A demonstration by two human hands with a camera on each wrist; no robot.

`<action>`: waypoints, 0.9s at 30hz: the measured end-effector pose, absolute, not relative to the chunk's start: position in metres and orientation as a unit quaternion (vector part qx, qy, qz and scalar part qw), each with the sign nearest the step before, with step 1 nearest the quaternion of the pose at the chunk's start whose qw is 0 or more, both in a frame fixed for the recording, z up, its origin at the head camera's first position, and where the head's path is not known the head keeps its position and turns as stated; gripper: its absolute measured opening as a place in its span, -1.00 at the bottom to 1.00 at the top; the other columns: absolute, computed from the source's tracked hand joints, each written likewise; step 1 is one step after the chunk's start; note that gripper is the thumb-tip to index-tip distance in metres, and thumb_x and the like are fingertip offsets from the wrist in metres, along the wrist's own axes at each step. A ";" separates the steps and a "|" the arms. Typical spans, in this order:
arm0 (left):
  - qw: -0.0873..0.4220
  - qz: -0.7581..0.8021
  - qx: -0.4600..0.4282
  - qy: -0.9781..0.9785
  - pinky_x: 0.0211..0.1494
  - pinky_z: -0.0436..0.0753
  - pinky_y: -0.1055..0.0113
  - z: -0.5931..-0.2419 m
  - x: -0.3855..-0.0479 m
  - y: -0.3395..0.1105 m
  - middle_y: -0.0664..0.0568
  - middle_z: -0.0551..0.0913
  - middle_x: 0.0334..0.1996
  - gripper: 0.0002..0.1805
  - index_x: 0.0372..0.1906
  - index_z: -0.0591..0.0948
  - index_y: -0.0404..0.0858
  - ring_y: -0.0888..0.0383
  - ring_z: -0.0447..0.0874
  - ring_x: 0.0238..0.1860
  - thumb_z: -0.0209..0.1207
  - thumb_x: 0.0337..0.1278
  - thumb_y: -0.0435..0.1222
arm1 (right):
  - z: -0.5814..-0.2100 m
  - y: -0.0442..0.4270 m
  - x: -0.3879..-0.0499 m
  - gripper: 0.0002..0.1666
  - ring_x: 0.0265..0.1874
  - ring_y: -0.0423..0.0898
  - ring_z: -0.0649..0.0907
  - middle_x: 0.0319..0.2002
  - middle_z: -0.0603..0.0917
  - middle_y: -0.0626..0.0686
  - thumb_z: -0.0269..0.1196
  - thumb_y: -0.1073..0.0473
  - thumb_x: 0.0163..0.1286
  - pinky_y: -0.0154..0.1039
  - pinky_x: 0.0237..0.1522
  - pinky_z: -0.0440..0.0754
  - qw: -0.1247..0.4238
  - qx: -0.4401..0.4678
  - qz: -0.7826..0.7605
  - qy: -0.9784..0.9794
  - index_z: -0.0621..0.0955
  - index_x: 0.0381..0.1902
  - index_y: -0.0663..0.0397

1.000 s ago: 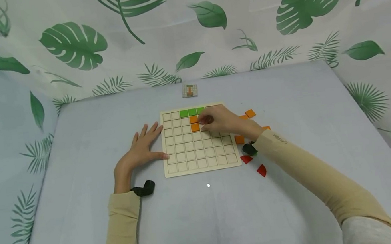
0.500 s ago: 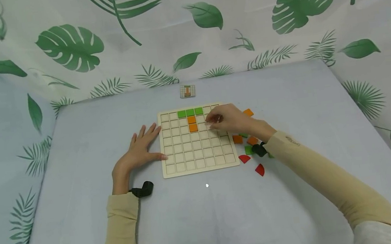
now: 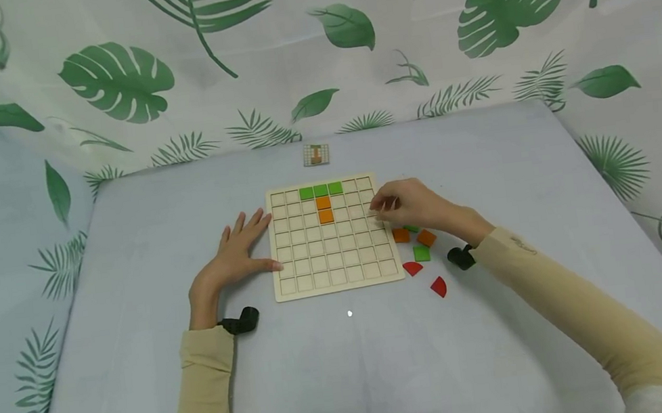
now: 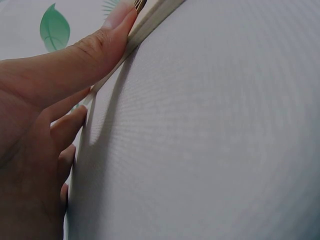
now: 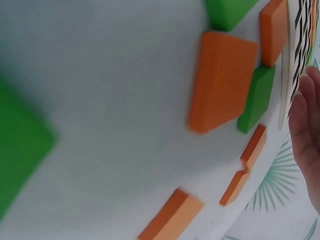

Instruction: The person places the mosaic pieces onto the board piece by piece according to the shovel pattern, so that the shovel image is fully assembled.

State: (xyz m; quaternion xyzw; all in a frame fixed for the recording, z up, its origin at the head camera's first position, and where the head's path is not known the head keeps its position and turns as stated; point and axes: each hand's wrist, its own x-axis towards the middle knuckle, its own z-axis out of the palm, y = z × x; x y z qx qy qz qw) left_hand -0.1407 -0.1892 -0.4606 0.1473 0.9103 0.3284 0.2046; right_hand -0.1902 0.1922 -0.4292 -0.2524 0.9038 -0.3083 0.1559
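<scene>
A pale wooden grid board (image 3: 299,251) lies on the table. Three green square tiles (image 3: 320,190) form a row in its top line, with two orange tiles (image 3: 323,203) below the middle one. At the board's left edge rests my left hand (image 3: 235,255), fingers spread; its thumb (image 4: 95,47) touches the rim in the left wrist view. My right hand (image 3: 416,203) hovers at the right edge with bent, relaxed fingers (image 5: 301,120); nothing shows between them. Close by lie loose orange tiles (image 3: 426,238) and green tiles (image 3: 421,253).
Two red quarter-circle pieces (image 3: 439,286) lie near the board's lower right corner. A small pattern card (image 3: 315,154) sits behind the board. In the right wrist view several more orange tiles (image 5: 172,216) are scattered on the table. Leaf-print cloth (image 3: 347,26) hangs behind.
My right hand has drawn back to the right, from beside the orange tiles to the board's right edge, uncovering more grid and loose tiles. The left hand keeps its place on the board.
</scene>
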 end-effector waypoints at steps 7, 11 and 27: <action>0.203 0.327 0.149 0.911 0.65 -0.48 -0.18 -0.461 -0.141 -0.189 -0.11 -0.15 0.69 0.17 0.68 0.02 -0.17 -0.17 -0.47 0.68 0.46 0.12 0.00 | -0.429 0.206 -0.182 -0.76 -0.26 -0.05 0.63 -0.21 0.76 0.04 0.41 0.23 0.36 -0.18 -0.14 0.65 0.161 -0.244 -0.301 0.908 0.75 -0.04 0.18; 0.200 0.325 0.150 0.912 0.64 -0.47 -0.20 -0.461 -0.141 -0.189 -0.14 -0.14 0.69 0.16 0.67 0.02 -0.19 -0.20 -0.46 0.68 0.45 0.12 0.00 | -0.431 0.213 -0.177 -0.72 -0.23 -0.06 0.67 -0.17 0.79 0.07 0.44 0.23 0.34 -0.14 -0.10 0.68 0.167 -0.241 -0.306 0.906 0.74 -0.03 0.21; 0.194 0.329 0.150 0.912 0.64 -0.46 -0.22 -0.461 -0.141 -0.189 -0.16 -0.13 0.68 0.16 0.67 0.04 -0.20 -0.23 -0.44 0.68 0.47 0.11 -0.03 | -0.432 0.225 -0.164 -0.67 -0.13 -0.08 0.69 -0.10 0.79 0.00 0.48 0.18 0.30 -0.14 -0.03 0.69 0.207 -0.223 -0.300 0.904 0.76 0.00 0.13</action>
